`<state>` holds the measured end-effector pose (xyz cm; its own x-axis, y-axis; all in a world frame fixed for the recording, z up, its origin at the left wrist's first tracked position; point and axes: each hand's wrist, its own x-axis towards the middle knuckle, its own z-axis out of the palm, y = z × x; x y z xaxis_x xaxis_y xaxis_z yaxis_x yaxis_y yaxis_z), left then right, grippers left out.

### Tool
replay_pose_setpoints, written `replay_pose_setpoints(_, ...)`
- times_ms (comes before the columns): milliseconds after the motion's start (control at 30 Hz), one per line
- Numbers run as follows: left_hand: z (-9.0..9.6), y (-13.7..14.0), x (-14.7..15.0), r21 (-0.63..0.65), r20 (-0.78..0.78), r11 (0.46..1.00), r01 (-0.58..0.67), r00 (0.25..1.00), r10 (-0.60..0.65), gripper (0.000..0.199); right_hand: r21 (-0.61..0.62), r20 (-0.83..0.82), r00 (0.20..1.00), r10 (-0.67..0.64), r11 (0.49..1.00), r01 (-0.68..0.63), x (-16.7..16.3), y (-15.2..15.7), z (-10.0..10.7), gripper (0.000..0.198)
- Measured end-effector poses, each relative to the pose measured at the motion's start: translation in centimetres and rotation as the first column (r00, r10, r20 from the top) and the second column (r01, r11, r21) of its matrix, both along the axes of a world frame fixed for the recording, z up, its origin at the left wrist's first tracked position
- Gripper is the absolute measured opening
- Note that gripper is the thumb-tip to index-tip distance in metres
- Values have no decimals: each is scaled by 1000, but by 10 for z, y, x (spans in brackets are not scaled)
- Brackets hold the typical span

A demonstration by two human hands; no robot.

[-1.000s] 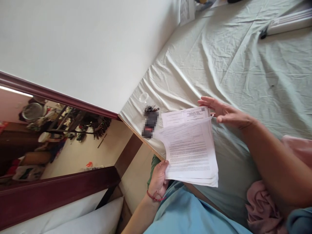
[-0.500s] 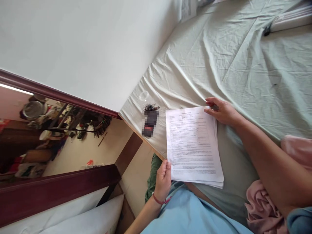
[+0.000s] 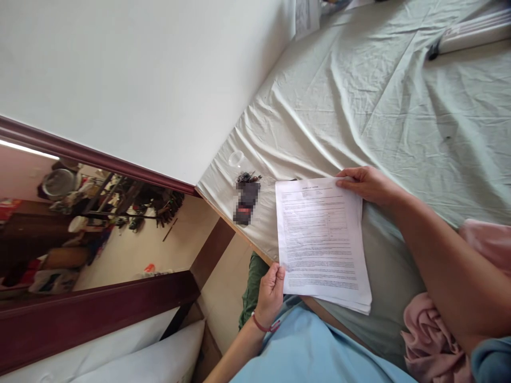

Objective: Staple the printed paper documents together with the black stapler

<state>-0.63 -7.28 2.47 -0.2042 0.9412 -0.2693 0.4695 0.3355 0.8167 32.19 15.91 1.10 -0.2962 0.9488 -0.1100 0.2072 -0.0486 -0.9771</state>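
A stack of printed paper sheets lies across the front of the bed, its edges slightly fanned at the lower right. My left hand, with a red bracelet at the wrist, pinches the lower left edge, thumb on top. At the upper right corner my right hand grips the stack, thumb over the top sheet and fingers behind it. The print is too small to read, apart from a heading line. Left of the papers are a pixelated dark object and a small dark bunch, perhaps keys.
A clear plastic lid or cup sits by the white wall. Pink cloth is bunched at the right on the green bedsheet. A white rolled object lies far right. A maroon-framed mirror stands left.
The stack has shifted slightly right. My right hand's fingers, spread at the corner before, have closed over it. My left hand keeps its hold.
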Motion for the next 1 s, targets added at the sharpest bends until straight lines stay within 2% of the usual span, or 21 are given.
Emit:
replay_pose_setpoints(100, 6, 8, -4, -27, 68, 998, 60, 996, -58, 57, -64, -79, 997, -24, 998, 19, -2, -2, 3, 40)
replay_pose_setpoints(200, 13, 26, -5, -6, 207, 999, 49, 977, -46, 58, -111, -183, 983, -11, 994, -10, -4, -5, 6, 38)
replay_pose_setpoints(300, 18, 50, -2, -24, 423, 998, -50, 904, 55, 64, -110, -232, 973, 15, 993, -41, -8, -6, 5, 35)
replay_pose_setpoints(400, 17, 73, 3, -42, 550, 998, -52, 833, 66, 54, -96, -222, 975, 15, 995, -37, -10, -5, 1, 36)
replay_pose_setpoints(533, 7, 92, 7, -86, 531, 996, 3, 846, 44, 48, -14, -101, 994, -44, 999, 43, -12, -2, -5, 31)
replay_pose_setpoints(633, -5, 100, 10, -4, 491, 997, -76, 869, 68, 50, 78, -39, 984, -176, 981, 179, -12, 3, -11, 30)
replay_pose_setpoints(733, -16, 103, 13, 65, 483, 979, -193, 865, 138, 54, 84, -39, 967, -253, 963, 256, -11, 6, -14, 41)
replay_pose_setpoints(833, -23, 103, 14, 86, 493, 960, -265, 849, 190, 54, 27, -11, 985, -173, 984, 174, -11, 5, -14, 44)
replay_pose_setpoints(933, -27, 101, 13, 101, 502, 958, -270, 845, 186, 50, -25, -39, 998, -51, 998, 50, -11, 2, -13, 37)
replay_pose_setpoints(1000, -30, 100, 11, 122, 495, 955, -271, 850, 178, 47, -50, -75, 996, -40, 998, 37, -11, 1, -15, 34)
